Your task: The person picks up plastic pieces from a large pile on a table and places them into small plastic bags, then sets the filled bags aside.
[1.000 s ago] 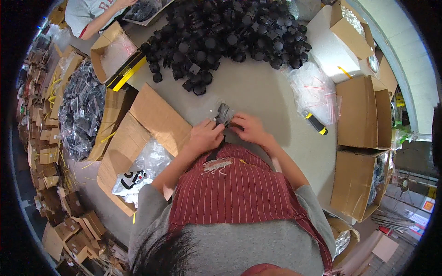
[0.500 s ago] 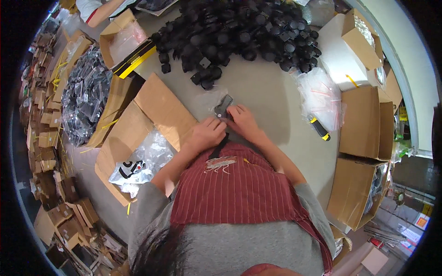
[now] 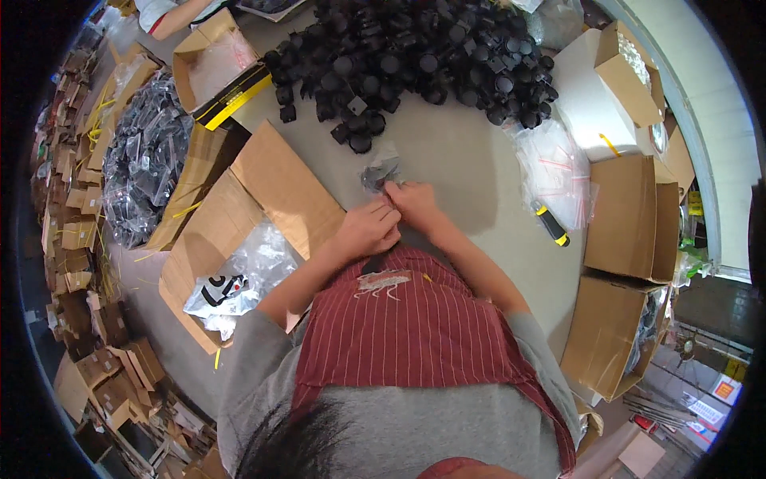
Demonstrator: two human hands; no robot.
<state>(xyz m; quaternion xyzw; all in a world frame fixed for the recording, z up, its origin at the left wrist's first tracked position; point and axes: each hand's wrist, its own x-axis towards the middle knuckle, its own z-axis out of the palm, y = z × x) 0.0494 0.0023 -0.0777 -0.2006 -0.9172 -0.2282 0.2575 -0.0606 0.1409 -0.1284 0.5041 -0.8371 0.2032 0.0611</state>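
Close in front of my body, both hands work at a small clear plastic bag [image 3: 381, 172] with a dark grey or black part inside. My left hand [image 3: 369, 229] is closed, its fingers pinched at the bag's near edge. Right beside it, my right hand [image 3: 412, 203] is closed on the same edge, thumb and forefinger pressed together. The exact spot of the pinch is partly covered by the fingers. Beyond the bag lies a big heap of black plastic parts [image 3: 391, 64] with round caps.
Flat clear bags [image 3: 558, 164] lie at the right, a black-and-yellow utility knife [image 3: 551, 225] on their edge. Cardboard boxes [image 3: 621, 215] stand further right. At the left are a cardboard sheet [image 3: 283, 188], an open box [image 3: 183, 84] and a carton of bagged dark parts [image 3: 148, 160].
The dark part has tipped down and left, and the clear film around it shows more plainly. My right hand has shifted slightly left, against my left hand.
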